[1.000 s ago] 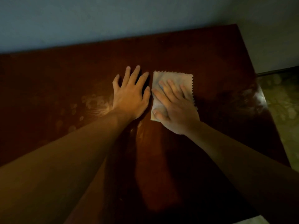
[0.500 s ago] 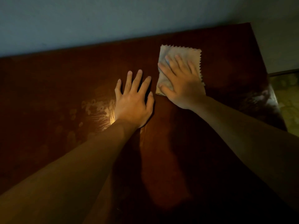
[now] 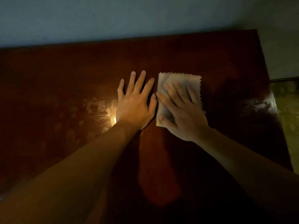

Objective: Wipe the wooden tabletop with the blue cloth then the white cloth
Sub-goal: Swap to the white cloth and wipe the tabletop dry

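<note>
My right hand has pulled the white cloth back toward me from the far edge, fingers flat on it. My left hand stays spread on the tabletop, just beside it. Second wipe seems underway; smudges remain at left.

We read this as home interior, dim room. Dark reddish-brown wooden table fills most of frame, polished top showing grain, pale smudges at centre left and whitish patch near right edge. Plain painted wall, bluish-grey, runs across top of frame, table pushed against it. At far right, strip of patterned yellowish floor with dark skirting line above. Warm low light, one bright glint on wood at centre. We cannot tell which room.
</note>
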Available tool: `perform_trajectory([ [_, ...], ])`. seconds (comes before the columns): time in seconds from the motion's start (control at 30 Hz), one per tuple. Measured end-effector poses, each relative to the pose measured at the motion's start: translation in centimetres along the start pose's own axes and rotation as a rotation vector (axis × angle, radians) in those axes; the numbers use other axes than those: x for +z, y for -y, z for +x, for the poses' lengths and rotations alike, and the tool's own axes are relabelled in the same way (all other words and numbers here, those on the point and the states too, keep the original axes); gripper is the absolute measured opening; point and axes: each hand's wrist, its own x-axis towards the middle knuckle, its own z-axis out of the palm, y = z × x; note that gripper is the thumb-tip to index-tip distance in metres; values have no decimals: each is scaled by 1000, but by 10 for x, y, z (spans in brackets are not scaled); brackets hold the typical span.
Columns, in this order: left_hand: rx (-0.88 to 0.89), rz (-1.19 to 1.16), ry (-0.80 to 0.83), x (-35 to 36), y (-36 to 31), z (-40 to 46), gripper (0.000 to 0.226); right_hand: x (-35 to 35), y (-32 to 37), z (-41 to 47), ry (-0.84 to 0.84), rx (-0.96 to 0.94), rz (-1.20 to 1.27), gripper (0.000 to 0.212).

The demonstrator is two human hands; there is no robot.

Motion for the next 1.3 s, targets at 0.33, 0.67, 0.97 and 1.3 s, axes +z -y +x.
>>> perform_trajectory([
  [0.33, 7, 33, -25, 4, 0, 0, 53, -15, -49, 116, -36, 79, -50, 70],
  [0.67, 6, 27, -19, 3, 0, -1, 54, -9, -46, 111, -64, 94, 24, 65],
  [0.97, 1, 14, 4, 2, 1, -1, 55, 3, 4, 4, 4, 71, 19, 67],
  [1.3, 11, 12, -20, 6, 2, 0, 54, 8, 9, -28, -12, 7, 37, 70],
])
